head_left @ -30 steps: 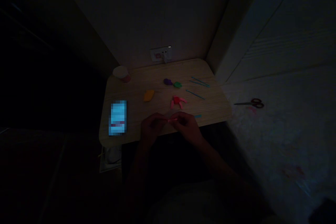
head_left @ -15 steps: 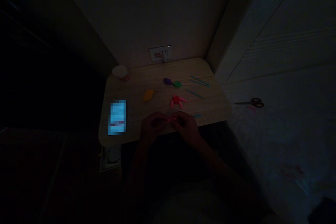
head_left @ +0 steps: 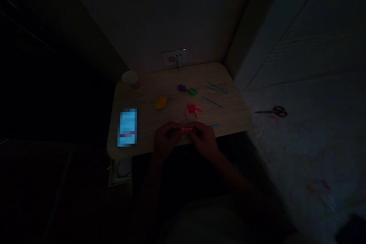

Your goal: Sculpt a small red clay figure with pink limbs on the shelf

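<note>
Two hands noted: pink clay strip (head_left: 187, 129) is pinched between left hand (head_left: 166, 140) and right hand (head_left: 203, 140), over the wooden desk (head_left: 143, 148) near its front edge; tearing is risked if squeezed or pulled too hard.

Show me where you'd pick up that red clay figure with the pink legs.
Pinch its round red body from above, fingers either side: it lies flat on the wooden desk, and the thin pink legs splaying look likely to bend if gripped.
</note>
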The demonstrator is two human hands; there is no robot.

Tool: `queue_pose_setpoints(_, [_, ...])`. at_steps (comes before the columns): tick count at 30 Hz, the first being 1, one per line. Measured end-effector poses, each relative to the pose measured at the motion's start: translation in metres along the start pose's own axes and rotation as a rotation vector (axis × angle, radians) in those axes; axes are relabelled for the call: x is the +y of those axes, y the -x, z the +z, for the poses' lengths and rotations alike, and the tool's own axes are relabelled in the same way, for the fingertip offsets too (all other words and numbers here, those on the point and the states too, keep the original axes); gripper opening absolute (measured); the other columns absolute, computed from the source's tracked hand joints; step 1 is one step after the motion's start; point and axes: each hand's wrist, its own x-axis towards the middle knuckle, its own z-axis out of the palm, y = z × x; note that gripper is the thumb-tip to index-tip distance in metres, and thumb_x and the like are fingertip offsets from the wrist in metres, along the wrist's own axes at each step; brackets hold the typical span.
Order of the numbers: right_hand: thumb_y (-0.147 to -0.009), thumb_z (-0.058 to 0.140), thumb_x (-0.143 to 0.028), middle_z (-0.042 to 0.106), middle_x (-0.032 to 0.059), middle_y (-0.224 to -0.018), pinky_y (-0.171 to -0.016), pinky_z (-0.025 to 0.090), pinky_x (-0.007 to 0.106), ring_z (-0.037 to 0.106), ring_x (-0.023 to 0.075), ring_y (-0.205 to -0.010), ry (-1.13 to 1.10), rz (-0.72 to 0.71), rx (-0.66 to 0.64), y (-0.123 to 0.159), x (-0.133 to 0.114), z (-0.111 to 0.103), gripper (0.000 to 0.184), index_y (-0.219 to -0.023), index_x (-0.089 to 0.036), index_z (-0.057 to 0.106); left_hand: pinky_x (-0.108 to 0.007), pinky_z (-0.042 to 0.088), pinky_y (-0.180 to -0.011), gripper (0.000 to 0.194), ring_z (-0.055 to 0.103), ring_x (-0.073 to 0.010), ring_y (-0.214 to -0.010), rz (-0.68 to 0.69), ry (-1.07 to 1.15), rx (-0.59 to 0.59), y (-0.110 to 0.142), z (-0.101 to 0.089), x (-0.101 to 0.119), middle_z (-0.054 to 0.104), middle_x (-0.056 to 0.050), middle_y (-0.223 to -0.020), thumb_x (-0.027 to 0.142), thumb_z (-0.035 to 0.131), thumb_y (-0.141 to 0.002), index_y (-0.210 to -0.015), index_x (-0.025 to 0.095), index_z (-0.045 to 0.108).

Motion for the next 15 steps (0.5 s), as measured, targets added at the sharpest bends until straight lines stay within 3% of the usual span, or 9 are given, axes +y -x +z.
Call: queue_pose_setpoints(15, [-0.086, 0.073, -0.038, 0.078, 0.0046, -0.088, -0.066, 0.050, 0.030, 0.067, 0.0189, -0.074, -0.150, 0.073, -0.016, -0.0043, 0.0053, -0.0050, 0.017, -0.093, -0.024, 0.080, -0.029, 0.054, -0.076, 0.022, 0.067, -0.0179, -0.081, -0.011, 0.062, 0.017, 0.0021, -0.0009, -0.0018, 0.071, -0.005, -0.085, 0.038, 0.081, -0.081, -0.085, 0.018, 0.071])
